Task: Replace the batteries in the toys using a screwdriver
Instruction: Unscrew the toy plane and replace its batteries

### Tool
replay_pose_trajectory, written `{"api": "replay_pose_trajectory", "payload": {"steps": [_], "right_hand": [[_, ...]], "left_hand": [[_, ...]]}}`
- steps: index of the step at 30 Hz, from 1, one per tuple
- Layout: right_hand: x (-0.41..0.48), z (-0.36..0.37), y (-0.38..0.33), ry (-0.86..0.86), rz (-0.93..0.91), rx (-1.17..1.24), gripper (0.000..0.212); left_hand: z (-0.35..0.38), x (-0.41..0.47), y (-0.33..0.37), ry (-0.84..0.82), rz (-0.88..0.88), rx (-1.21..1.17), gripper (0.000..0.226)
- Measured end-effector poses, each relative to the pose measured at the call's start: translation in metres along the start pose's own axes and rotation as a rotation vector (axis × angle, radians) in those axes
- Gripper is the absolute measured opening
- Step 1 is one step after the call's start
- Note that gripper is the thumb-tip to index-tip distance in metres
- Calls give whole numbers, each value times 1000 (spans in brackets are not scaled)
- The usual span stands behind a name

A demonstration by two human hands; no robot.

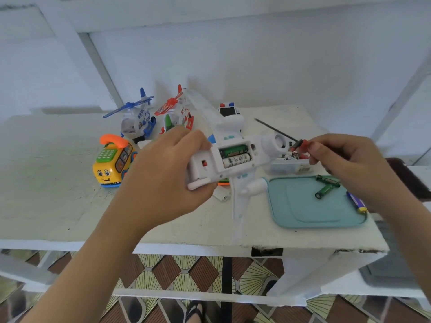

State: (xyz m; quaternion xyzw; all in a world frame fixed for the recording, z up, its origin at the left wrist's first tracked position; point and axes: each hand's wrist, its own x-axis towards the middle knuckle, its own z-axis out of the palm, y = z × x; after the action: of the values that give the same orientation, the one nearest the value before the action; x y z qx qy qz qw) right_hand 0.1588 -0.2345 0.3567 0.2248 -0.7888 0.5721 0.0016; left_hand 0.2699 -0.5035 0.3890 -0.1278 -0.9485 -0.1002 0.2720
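The left hand [163, 173] holds the white toy plane [268, 142] belly-up above the worktop [58, 171], its fingers wrapped around the fuselage. The plane's open battery compartment [235, 156] shows two cells side by side. Just right of the plane, the right hand [349, 164] pinches the red handle of the screwdriver [279, 132] in its fingers. Green batteries [326, 185] lie on the teal tray [303, 210].

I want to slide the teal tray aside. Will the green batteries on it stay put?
Probably not: the batteries are smooth cylinders lying loose, so they would likely roll. The tray seems to have a raised rim, which should probably stop them.
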Motion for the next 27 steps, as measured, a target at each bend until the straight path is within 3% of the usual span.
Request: {"api": "replay_pose_trajectory", "payload": {"steps": [4, 9, 23, 27], "right_hand": [[0, -3, 9, 92, -5, 34, 32], [-2, -10, 18, 156, 0, -19, 28], [10, -5, 30, 267, -62, -267, 35], [16, -2, 31, 288, -29, -361, 15]], "left_hand": [[22, 21, -4, 45, 100, 84, 41], [54, 52, -11, 138, 203, 78, 39], [127, 119, -18, 295, 250, -26, 43], [134, 130, -17, 335, 273, -47, 45]]}}
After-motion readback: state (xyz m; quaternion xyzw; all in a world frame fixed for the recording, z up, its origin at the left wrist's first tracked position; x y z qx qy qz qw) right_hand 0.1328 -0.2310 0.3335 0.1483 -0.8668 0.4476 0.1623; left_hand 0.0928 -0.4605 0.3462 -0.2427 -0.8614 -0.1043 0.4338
